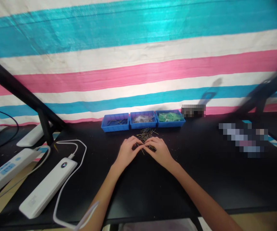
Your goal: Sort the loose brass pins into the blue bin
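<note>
A loose pile of thin metal pins [146, 134], perhaps nails or long screws, lies on the black table in front of the blue bins. My left hand [128, 152] curls in from the left, its thumb and fingertips closed at the near side of the pile. From the right, my right hand [159, 151] mirrors it, fingers bent over the pins. The two thumbs meet tip to tip, and a pin end pokes out just below them. Exactly which pins each hand grips is hidden by the fingers.
Behind the pile stand a blue bin with dark pins [114, 129], one with clear plastic bags [143, 124] and one with green packets [171, 124]. At left are a white power bank [47, 187] with a looping cable and a power strip [10, 170]. Black frame bars [20, 91] slant at the sides.
</note>
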### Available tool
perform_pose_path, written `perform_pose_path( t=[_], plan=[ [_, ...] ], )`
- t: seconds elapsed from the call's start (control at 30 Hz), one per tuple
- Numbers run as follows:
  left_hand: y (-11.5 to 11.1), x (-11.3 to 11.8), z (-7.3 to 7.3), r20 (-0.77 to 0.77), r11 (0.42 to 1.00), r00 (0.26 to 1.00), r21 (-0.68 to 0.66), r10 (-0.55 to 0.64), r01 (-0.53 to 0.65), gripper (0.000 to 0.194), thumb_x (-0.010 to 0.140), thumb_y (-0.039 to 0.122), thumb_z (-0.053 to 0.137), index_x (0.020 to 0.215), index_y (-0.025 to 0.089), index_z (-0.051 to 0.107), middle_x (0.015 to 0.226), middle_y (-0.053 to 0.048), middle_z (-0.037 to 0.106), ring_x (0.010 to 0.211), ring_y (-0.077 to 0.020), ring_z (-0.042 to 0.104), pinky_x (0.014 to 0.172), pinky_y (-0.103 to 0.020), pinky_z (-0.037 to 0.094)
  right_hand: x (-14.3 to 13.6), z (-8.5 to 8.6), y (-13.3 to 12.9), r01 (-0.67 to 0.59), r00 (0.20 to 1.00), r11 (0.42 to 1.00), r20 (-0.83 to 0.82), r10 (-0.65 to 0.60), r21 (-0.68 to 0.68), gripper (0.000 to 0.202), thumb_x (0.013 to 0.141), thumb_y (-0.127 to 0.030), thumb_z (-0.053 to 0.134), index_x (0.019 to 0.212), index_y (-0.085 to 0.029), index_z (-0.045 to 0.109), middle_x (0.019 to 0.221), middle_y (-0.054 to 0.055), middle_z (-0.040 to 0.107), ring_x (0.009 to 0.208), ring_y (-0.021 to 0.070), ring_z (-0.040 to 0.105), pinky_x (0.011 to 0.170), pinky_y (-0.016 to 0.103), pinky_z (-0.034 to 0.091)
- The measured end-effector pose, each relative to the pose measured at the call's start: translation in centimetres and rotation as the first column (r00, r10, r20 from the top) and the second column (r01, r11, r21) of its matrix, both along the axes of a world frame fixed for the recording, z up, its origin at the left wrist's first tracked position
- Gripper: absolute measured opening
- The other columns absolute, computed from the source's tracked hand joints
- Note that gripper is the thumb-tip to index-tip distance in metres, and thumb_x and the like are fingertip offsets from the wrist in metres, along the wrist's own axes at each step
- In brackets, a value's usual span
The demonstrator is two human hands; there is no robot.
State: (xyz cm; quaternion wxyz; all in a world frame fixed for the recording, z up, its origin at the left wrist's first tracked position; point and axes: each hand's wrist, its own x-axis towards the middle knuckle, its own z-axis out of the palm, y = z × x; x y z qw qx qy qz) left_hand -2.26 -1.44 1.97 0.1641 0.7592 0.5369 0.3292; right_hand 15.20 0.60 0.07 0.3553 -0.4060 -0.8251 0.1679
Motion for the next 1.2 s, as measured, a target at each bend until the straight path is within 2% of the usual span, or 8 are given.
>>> perform_pose_path(
  t=[0.17, 0.33, 0.53, 0.73, 0.83, 0.97, 1.1, 1.2],
  plan=[
    [-0.2, 0.9, -0.7, 0.144, 1.0, 0.99, 0.029, -0.007, 0.002, 0.016, 0.079, 0.035, 0.058, 0.079, 0.02, 0.06, 0.08, 0.0, 0.057, 0.067, -0.0121, 0.052, 0.068, -0.027, 0.039, -0.3, -0.5, -0.1, -0.037, 0.999, 0.998, -0.014, 0.036, -0.044, 0.008, 0.079, -0.026, 0.06, 0.08, -0.02, 0.065, 0.089, 0.004, 0.063, 0.082, 0.0178, 0.056, 0.074, 0.032, 0.038],
    [-0.3, 1.4, -0.7, 0.229, 0.998, 0.973, 0.058, 0.018, -0.033, 0.013, 0.079, 0.032, 0.059, 0.078, 0.019, 0.059, 0.077, 0.0, 0.055, 0.064, -0.0108, 0.049, 0.063, -0.024, 0.039, -0.7, -0.5, -0.2, -0.13, 0.971, 0.981, -0.221, 0.096, -0.145, 0.009, 0.079, -0.025, 0.057, 0.077, -0.019, 0.064, 0.084, 0.004, 0.062, 0.077, 0.016, 0.057, 0.071, 0.029, 0.045],
    [-0.2, 1.2, -0.2, 0.368, 0.993, 0.926, 0.055, 0.079, -0.107, 0.013, 0.078, 0.03, 0.06, 0.078, 0.017, 0.061, 0.076, 0.0, 0.053, 0.06, -0.0093, 0.045, 0.056, -0.022, 0.037, -0.1, 0.9, 0.1, -0.095, 0.911, 0.97, -0.413, -0.006, -0.222, 0.014, 0.079, -0.03, 0.058, 0.079, -0.019, 0.067, 0.084, 0.006, 0.061, 0.076, 0.0163, 0.058, 0.064, 0.027, 0.047],
    [-0.2, 1.3, -0.6, 0.351, 0.996, 0.935, -0.04, -0.056, 0.075, 0.015, 0.076, 0.031, 0.062, 0.078, 0.016, 0.062, 0.071, 0.001, 0.051, 0.059, -0.0087, 0.046, 0.054, -0.021, 0.036, -0.4, 0.4, 0.2, -0.122, 0.873, 0.947, -0.485, -0.04, -0.298, 0.016, 0.077, -0.033, 0.061, 0.078, -0.018, 0.067, 0.088, 0.007, 0.059, 0.08, 0.0173, 0.058, 0.064, 0.027, 0.049],
    [-0.3, 1.2, -0.6, 0.322, 0.994, 0.944, -0.04, -0.079, 0.097, 0.014, 0.077, 0.03, 0.06, 0.077, 0.016, 0.064, 0.071, 0.0, 0.053, 0.061, -0.0094, 0.048, 0.054, -0.021, 0.036, -0.5, 0.1, 0.1, -0.138, 0.878, 0.944, -0.478, -0.023, -0.3, 0.016, 0.077, -0.033, 0.06, 0.078, -0.018, 0.066, 0.088, 0.007, 0.059, 0.08, 0.017, 0.058, 0.064, 0.027, 0.049],
    [0.3, 0.4, -0.3, 0.388, 0.999, 0.921, -0.025, 0.045, -0.038, 0.018, 0.076, 0.034, 0.061, 0.079, 0.017, 0.066, 0.072, -0.001, 0.059, 0.059, -0.0099, 0.049, 0.055, -0.022, 0.038, -0.3, 0.1, 0.4, -0.061, 0.879, 0.958, -0.469, -0.081, -0.28, 0.018, 0.079, -0.034, 0.057, 0.079, -0.017, 0.064, 0.086, 0.006, 0.059, 0.073, 0.0152, 0.057, 0.061, 0.026, 0.047],
    [2.4, -1.5, -0.1, 0.553, 0.957, 0.787, -0.07, 0.272, -0.281, 0.026, 0.073, 0.038, 0.062, 0.086, 0.016, 0.067, 0.072, -0.003, 0.065, 0.059, -0.012, 0.054, 0.056, -0.024, 0.043, 0.1, 0.3, 0.6, 0.025, 0.916, 0.981, -0.388, -0.099, -0.192, 0.016, 0.08, -0.031, 0.055, 0.08, -0.017, 0.064, 0.083, 0.005, 0.059, 0.067, 0.0134, 0.055, 0.058, 0.025, 0.044],
    [4.4, -3.3, 0.4, 0.58, 0.927, 0.742, -0.062, 0.336, -0.371, 0.033, 0.076, 0.037, 0.058, 0.099, 0.014, 0.063, 0.085, -0.007, 0.067, 0.067, -0.0152, 0.059, 0.06, -0.026, 0.046, 0.2, 0.2, 0.6, 0.02, 0.938, 0.987, -0.339, -0.074, -0.161, 0.016, 0.081, -0.03, 0.053, 0.081, -0.018, 0.064, 0.083, 0.005, 0.059, 0.064, 0.0128, 0.055, 0.056, 0.025, 0.044]
  ],
)
